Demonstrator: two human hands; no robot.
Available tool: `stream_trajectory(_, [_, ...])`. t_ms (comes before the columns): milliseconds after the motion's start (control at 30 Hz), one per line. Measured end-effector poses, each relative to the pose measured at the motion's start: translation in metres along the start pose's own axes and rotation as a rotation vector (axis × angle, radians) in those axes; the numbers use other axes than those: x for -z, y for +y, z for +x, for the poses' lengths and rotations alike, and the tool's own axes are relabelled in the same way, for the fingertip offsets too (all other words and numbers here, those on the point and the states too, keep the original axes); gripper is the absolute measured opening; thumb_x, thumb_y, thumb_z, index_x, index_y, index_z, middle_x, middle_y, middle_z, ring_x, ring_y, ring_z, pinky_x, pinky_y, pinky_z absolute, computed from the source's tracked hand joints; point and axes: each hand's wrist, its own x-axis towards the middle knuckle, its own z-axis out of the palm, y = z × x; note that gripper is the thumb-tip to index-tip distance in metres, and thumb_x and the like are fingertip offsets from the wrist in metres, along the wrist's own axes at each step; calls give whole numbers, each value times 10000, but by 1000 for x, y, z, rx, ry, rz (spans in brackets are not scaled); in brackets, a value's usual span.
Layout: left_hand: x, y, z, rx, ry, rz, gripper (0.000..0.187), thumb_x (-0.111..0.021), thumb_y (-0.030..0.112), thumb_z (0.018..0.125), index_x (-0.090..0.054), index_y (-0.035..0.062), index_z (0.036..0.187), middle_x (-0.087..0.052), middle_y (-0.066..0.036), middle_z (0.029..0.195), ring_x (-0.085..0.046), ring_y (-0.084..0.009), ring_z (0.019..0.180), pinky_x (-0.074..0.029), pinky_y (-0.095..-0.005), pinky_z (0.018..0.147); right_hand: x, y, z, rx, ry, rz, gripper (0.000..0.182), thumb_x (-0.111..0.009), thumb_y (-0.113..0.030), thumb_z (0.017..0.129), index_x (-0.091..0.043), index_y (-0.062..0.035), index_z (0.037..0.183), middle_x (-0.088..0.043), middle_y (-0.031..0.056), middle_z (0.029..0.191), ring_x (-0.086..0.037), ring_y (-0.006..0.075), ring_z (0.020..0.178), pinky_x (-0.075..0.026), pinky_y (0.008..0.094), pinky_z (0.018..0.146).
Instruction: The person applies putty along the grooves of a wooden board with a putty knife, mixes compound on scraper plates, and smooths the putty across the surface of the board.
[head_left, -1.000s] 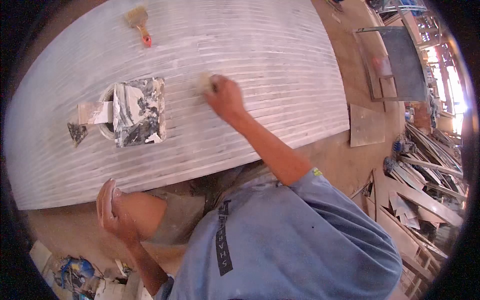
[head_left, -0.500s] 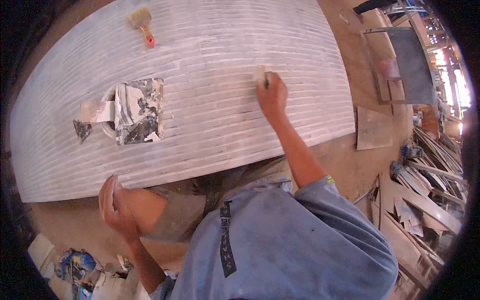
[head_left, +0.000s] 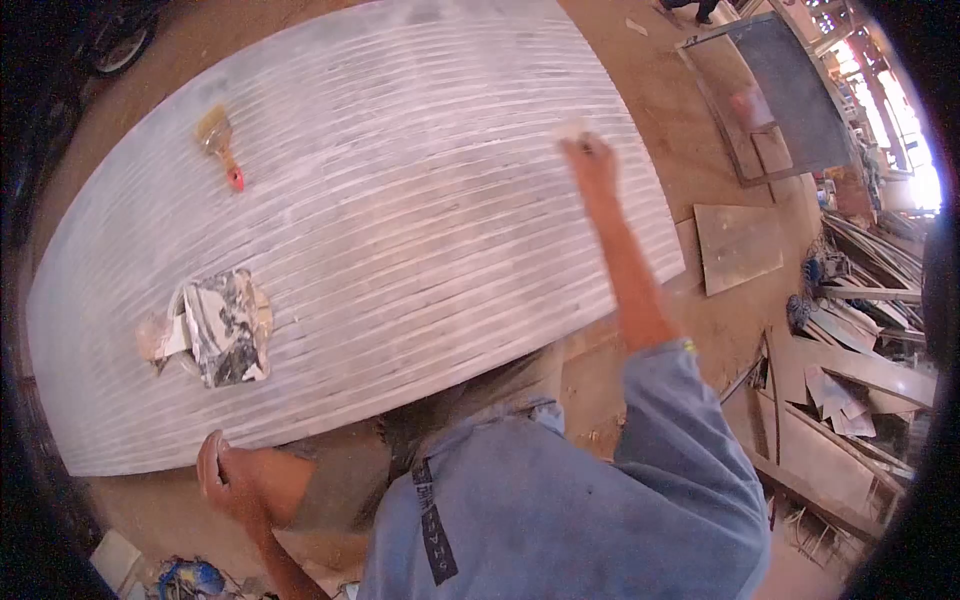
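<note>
My right hand (head_left: 592,168) is closed on a small pale flat piece (head_left: 572,132), blurred by motion, over the far right part of a large ribbed panel (head_left: 440,220) streaked with white. What kind of piece it is I cannot make out. Beside my bent knee, below the panel's near edge, my left hand (head_left: 225,482) has loosely curled fingers, thumb apart, and nothing visible in it. A board smeared with white and black paste (head_left: 228,325) rests on a round container, with a scraper (head_left: 172,340) at its left. A paintbrush (head_left: 218,145) with a red-tipped handle lies farther up the panel.
Brown floor surrounds the panel. At the right are a flat sheet (head_left: 738,248), a framed grey panel (head_left: 790,95) and heaped scrap strips (head_left: 850,330). A wheel (head_left: 125,45) shows at top left, and a person's dark foot (head_left: 705,14) at the top right edge.
My right hand has moved right across the panel with the pale piece. The view has shifted, so the brush and the smeared board appear lower and farther left. My left hand stays by the knee.
</note>
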Motion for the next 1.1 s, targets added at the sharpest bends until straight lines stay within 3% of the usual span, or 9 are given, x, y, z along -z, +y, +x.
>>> stream_trajectory(33, [-1,0,0,30,8,-3,231,-542,61,915,-666,-44,1078,-666,-178,1100,-620,-295,1038,-468,-370,924,17,44,30,122,190,-137,353,-685,-304,823,-683,20,965,-632,98,754,-513,173,673,-446,376,639])
stream_trajectory(67, [-2,-1,0,60,16,-5,232,-538,64,919,-665,-48,1077,-667,-178,1099,-620,-297,1036,-467,-374,926,45,60,55,15,157,-392,342,-663,-300,819,-683,2,978,-662,174,832,-590,250,738,-462,405,702])
stream_trajectory(133, [-1,-8,2,45,16,46,234,-538,75,924,-665,-49,1076,-666,-179,1098,-619,-300,1034,-464,-380,929,78,92,93,-144,238,-449,322,-645,-303,813,-699,-35,983,-684,201,924,-656,317,867,-482,418,755])
stream_trajectory(233, [-3,-9,5,38,-4,129,242,-540,101,934,-664,-52,1075,-665,-185,1100,-618,-307,1031,-459,-388,934,99,104,124,-187,254,-614,354,-628,-338,802,-704,-62,1010,-678,211,1003,-647,369,969,-490,443,807])
stream_trajectory(267, [-4,-9,7,45,-23,160,248,-542,116,939,-663,-53,1075,-663,-190,1102,-618,-311,1031,-458,-391,936,99,109,131,-121,255,-567,365,-609,-356,801,-703,-47,971,-678,239,975,-644,410,950,-496,500,805])
stream_trajectory(467, [-5,-5,11,87,-96,261,268,-535,154,960,-660,-49,1083,-663,-185,1107,-617,-310,1025,-452,-379,942,87,130,152,-77,204,-636,386,-595,-348,814,-672,-54,1051,-662,249,1008,-631,427,950,-493,511,808])
stream_trajectory(767, [-2,-1,13,155,-174,276,286,-529,175,974,-655,-43,1109,-660,-178,1135,-610,-313,1054,-450,-374,951,66,142,157,57,62,-697,329,-564,-307,847,-662,-22,979,-654,257,988,-620,436,944,-473,526,839])
stream_trajectory(1000, [2,-19,5,143,-117,186,260,-539,141,962,-659,-37,1109,-666,-164,1133,-619,-300,1051,-463,-377,942,14,59,109,211,-21,-627,303,-568,-270,825,-658,-4,939,-657,246,948,-623,431,909,-479,515,822])
stream_trajectory(1100, [5,-19,3,45,-91,120,242,-551,116,946,-666,-32,1100,-666,-155,1140,-618,-297,1061,-467,-384,942,-9,38,90,279,34,-549,303,-579,-280,820,-620,15,872,-637,259,871,-608,440,873,-469,490,748])
